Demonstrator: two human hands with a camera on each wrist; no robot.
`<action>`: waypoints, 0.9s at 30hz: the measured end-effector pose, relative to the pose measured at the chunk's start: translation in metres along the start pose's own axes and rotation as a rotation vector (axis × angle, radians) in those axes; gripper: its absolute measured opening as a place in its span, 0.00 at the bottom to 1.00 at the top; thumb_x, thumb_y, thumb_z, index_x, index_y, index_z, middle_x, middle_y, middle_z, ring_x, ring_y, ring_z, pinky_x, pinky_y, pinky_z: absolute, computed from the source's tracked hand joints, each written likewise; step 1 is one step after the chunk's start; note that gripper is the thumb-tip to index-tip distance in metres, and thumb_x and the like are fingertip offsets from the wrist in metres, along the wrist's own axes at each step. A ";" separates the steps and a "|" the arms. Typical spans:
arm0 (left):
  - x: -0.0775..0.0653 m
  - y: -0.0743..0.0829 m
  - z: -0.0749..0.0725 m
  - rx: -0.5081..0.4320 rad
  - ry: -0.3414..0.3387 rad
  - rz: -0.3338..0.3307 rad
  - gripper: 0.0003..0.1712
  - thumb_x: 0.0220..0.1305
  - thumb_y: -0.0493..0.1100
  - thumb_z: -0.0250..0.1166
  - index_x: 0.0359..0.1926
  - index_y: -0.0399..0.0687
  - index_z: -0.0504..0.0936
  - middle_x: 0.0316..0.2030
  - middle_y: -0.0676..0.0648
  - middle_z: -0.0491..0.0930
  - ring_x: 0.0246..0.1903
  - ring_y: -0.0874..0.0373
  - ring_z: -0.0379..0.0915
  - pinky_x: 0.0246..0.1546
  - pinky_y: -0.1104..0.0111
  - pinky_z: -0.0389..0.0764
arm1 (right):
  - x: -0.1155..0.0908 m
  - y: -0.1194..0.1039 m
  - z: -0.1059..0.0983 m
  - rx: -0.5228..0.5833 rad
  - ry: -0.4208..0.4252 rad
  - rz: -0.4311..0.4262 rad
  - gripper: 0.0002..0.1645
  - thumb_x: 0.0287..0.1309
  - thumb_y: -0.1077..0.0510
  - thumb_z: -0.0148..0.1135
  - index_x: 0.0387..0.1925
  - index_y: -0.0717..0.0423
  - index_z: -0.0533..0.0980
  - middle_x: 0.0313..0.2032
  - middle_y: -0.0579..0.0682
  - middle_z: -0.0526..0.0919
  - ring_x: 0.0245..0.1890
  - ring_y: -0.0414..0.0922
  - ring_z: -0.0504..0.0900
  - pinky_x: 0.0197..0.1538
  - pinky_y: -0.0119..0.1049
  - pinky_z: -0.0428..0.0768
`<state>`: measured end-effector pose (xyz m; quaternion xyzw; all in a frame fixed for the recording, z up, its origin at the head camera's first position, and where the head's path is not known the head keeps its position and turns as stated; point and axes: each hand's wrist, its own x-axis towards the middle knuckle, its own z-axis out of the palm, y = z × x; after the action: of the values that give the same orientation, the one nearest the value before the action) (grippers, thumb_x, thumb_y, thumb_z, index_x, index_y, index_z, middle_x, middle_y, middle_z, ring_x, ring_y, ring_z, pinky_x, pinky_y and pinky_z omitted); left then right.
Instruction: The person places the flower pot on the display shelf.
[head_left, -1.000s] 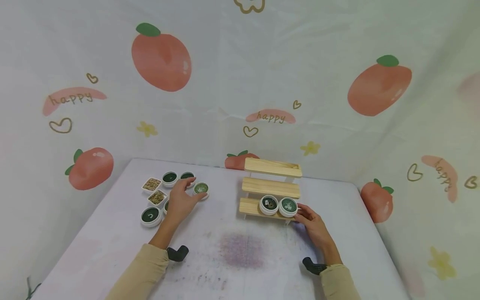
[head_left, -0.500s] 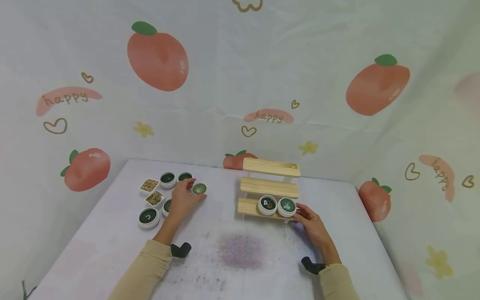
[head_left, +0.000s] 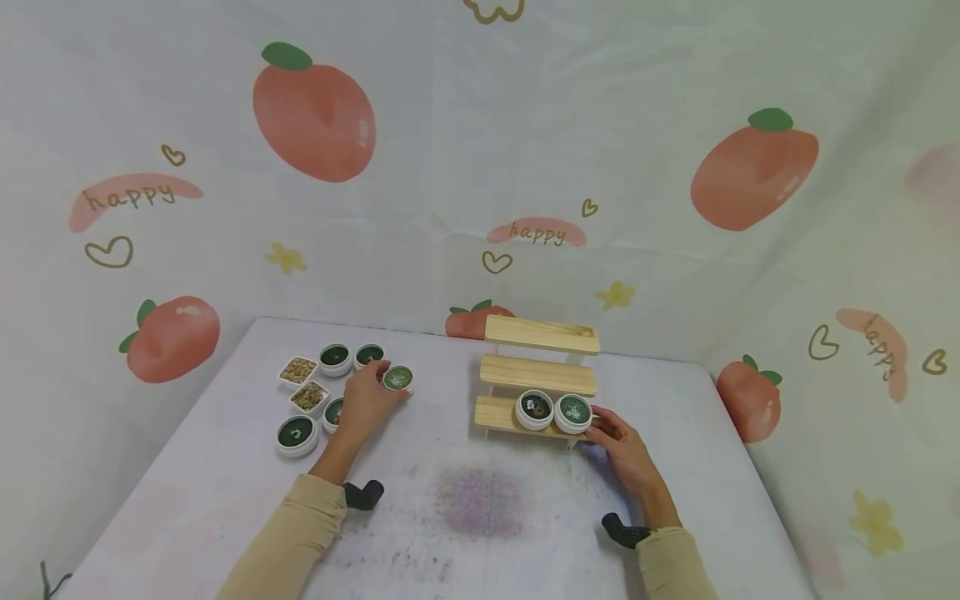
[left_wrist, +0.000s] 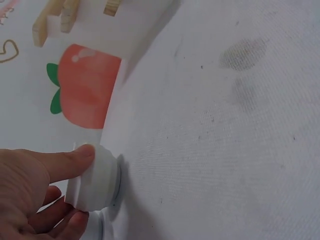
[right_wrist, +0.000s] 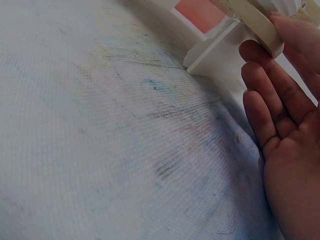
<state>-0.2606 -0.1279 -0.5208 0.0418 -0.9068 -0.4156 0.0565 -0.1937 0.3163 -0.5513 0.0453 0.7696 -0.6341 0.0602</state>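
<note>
My left hand (head_left: 366, 403) pinches a small round white pot (head_left: 398, 378) with a patterned green top. In the left wrist view, the thumb lies on one side of this white pot (left_wrist: 102, 175), fingers on the other; the pot is low over the table or on it. My right hand (head_left: 632, 460) is at the right end of a three-tier wooden stand (head_left: 537, 377). In the right wrist view, thumb and fingers grip the end of a wooden board (right_wrist: 265, 30). Two similar pots, one dark-topped (head_left: 535, 407) and one green-topped (head_left: 574, 412), sit side by side on the lowest tier.
Several green-topped white pots stand at the table's left, including a front one (head_left: 296, 433) and a back one (head_left: 335, 357). Two square white dishes (head_left: 298, 369) with grainy contents stand among them. A fruit-printed cloth (head_left: 420, 167) hangs behind the white table (head_left: 420, 533).
The view has shifted slightly. My left hand keeps hold of its pot, almost in place, its fingers shifting a little around it. The right hand stays at the stand.
</note>
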 end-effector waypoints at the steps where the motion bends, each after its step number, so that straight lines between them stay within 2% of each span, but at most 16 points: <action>1: 0.000 0.000 0.000 0.003 0.000 0.002 0.39 0.52 0.43 0.78 0.64 0.34 0.75 0.56 0.33 0.82 0.55 0.41 0.79 0.58 0.48 0.80 | 0.000 0.000 0.000 0.002 0.001 0.000 0.33 0.69 0.58 0.64 0.70 0.64 0.67 0.44 0.34 0.83 0.47 0.30 0.81 0.52 0.22 0.79; 5: -0.001 -0.001 0.000 0.001 -0.001 0.009 0.39 0.53 0.43 0.78 0.63 0.33 0.76 0.56 0.32 0.82 0.54 0.40 0.80 0.56 0.48 0.80 | 0.000 0.001 0.001 0.021 -0.003 -0.003 0.32 0.69 0.60 0.63 0.70 0.65 0.66 0.42 0.33 0.83 0.46 0.30 0.81 0.52 0.23 0.79; 11: -0.002 -0.001 -0.004 -0.082 -0.015 -0.022 0.40 0.54 0.46 0.77 0.67 0.38 0.75 0.60 0.34 0.80 0.61 0.39 0.78 0.62 0.49 0.79 | -0.001 -0.001 0.001 0.025 -0.002 -0.005 0.33 0.69 0.60 0.63 0.70 0.66 0.66 0.42 0.32 0.83 0.46 0.30 0.81 0.52 0.23 0.79; 15: -0.002 0.001 -0.007 -0.107 -0.005 -0.022 0.40 0.53 0.47 0.78 0.66 0.40 0.76 0.59 0.35 0.80 0.60 0.40 0.77 0.61 0.50 0.79 | -0.002 -0.002 0.001 0.019 0.006 0.002 0.33 0.69 0.59 0.64 0.70 0.65 0.66 0.43 0.33 0.83 0.47 0.30 0.81 0.52 0.22 0.79; 21: -0.002 0.007 -0.009 -0.170 0.031 0.012 0.38 0.52 0.46 0.79 0.63 0.39 0.77 0.59 0.36 0.78 0.59 0.42 0.76 0.62 0.51 0.79 | -0.001 -0.001 0.001 0.000 0.004 0.007 0.34 0.69 0.56 0.64 0.70 0.63 0.66 0.45 0.35 0.82 0.48 0.30 0.81 0.53 0.22 0.78; 27: -0.002 0.015 -0.011 -0.262 0.054 0.045 0.37 0.52 0.42 0.79 0.61 0.36 0.74 0.59 0.36 0.74 0.60 0.41 0.74 0.61 0.52 0.80 | 0.001 0.001 0.000 0.009 0.006 0.001 0.33 0.68 0.57 0.64 0.70 0.64 0.67 0.45 0.34 0.83 0.47 0.30 0.81 0.52 0.23 0.79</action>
<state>-0.2577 -0.1261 -0.5024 0.0247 -0.8437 -0.5278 0.0951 -0.1942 0.3163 -0.5520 0.0480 0.7669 -0.6373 0.0582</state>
